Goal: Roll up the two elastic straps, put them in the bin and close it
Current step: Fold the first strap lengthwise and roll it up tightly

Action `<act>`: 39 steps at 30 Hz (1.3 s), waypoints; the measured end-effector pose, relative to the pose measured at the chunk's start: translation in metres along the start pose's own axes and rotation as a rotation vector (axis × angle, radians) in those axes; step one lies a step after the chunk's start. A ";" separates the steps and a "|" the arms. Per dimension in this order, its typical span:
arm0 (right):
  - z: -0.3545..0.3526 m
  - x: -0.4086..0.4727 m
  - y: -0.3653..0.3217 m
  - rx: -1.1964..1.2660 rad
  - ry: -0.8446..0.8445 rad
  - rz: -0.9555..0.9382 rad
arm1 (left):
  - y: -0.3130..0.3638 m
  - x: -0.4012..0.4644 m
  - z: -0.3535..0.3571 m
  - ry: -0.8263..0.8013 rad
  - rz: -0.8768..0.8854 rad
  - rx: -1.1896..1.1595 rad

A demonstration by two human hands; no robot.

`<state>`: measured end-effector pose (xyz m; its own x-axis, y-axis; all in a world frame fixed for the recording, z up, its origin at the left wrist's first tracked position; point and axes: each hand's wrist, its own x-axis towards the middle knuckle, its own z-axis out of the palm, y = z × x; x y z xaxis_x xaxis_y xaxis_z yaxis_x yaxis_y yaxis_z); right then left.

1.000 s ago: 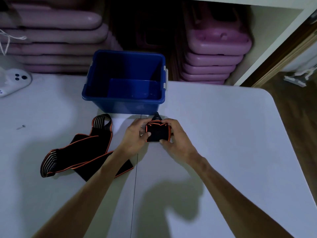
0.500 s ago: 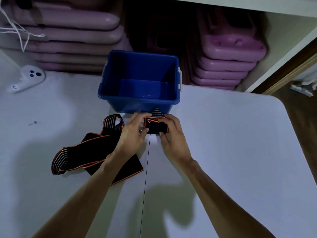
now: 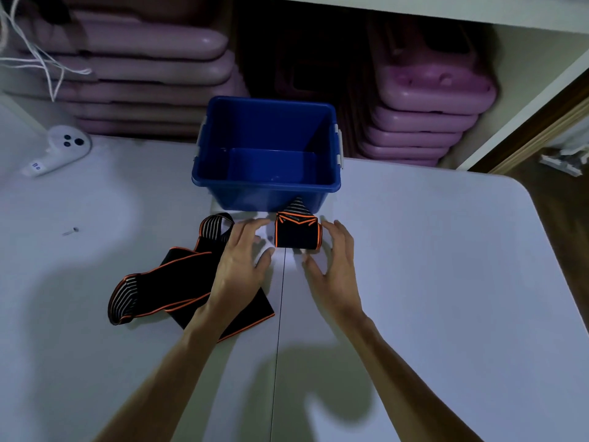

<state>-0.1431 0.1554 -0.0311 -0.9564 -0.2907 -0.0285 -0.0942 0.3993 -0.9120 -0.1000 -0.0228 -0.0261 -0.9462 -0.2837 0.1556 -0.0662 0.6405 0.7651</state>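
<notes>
A rolled strap [image 3: 297,233], black with orange edging, lies on the white table [image 3: 430,266] just in front of the blue bin [image 3: 267,183]. Its striped tail end points up against the bin's near wall. The roll sits between the person's two hands, and neither hand grips it.

The left hand [image 3: 242,266] hovers just left of the roll, palm down, fingers spread and relaxed, with a thin gap of table showing between its fingertips and the roll. The right hand [image 3: 334,269] is just right of the roll, fingers loosely extended and slightly curved; its fingertips come very near the roll's right end, and whether they touch it cannot be told. Both forearms reach in from the bottom of the view.

The second strap [image 3: 172,282] lies loose and unrolled on the table to the left, partly under the left hand and wrist. It is folded over itself, with striped ends showing at its far and left parts.

The bin stands open near the table's far edge, and nothing can be seen inside it. It has pale latches on its left and right sides.

A white controller [image 3: 57,149] lies at the table's far left, with white cord [image 3: 41,59] hanging above it. A small screw [image 3: 70,231] lies on the table well left of the straps. Stacks of pink trays [image 3: 424,122] fill the shelf behind the table.
</notes>
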 end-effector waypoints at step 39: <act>-0.022 -0.073 0.008 0.067 -0.198 0.196 | 0.015 -0.036 0.003 -0.591 0.069 0.132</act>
<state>-0.0805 0.1991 -0.0272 -0.8814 -0.3806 -0.2798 0.1115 0.4081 -0.9061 -0.0683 -0.0006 -0.0224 -0.9628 0.1817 -0.1998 -0.0012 0.7371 0.6758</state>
